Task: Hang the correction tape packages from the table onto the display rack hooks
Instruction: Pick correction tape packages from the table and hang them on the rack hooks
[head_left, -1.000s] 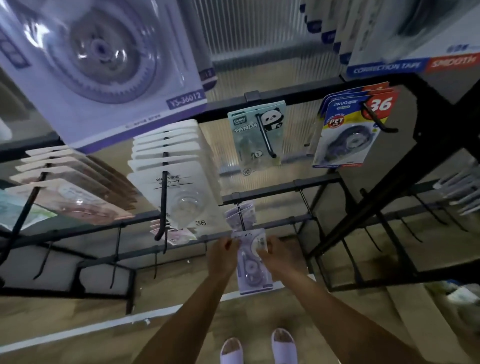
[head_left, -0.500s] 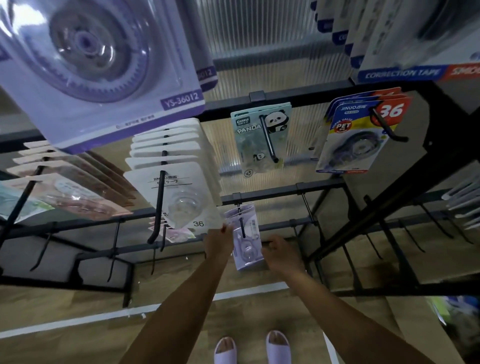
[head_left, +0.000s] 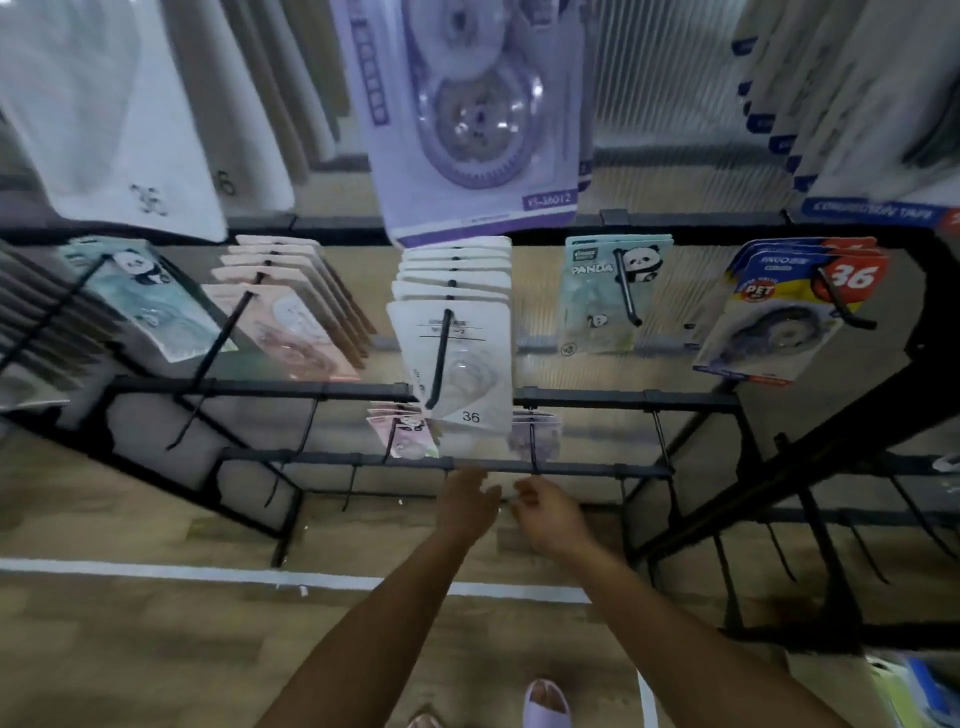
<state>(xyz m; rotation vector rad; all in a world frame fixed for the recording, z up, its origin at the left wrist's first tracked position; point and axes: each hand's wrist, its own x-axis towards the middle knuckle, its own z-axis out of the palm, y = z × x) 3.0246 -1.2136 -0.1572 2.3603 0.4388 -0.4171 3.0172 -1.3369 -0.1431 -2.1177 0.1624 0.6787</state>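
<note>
- Left hand (head_left: 467, 501) low by the bottom rail, fingers loosely spread, holding nothing.
- Right hand (head_left: 545, 512) just beside it, fingers half curled, apparently empty too, though blur makes that hard to call.
- Lilac correction tape package (head_left: 535, 439) hanging on the short hook (head_left: 534, 449) right above both hands, so probably hung and let go.
- Pink panda packs (head_left: 402, 434) on the next hook left, white "36" stack (head_left: 457, 364) above.
- Display rack (head_left: 571, 470) hooks angled up, presumably to stop cards sliding off.
- No bench in view.
</note>
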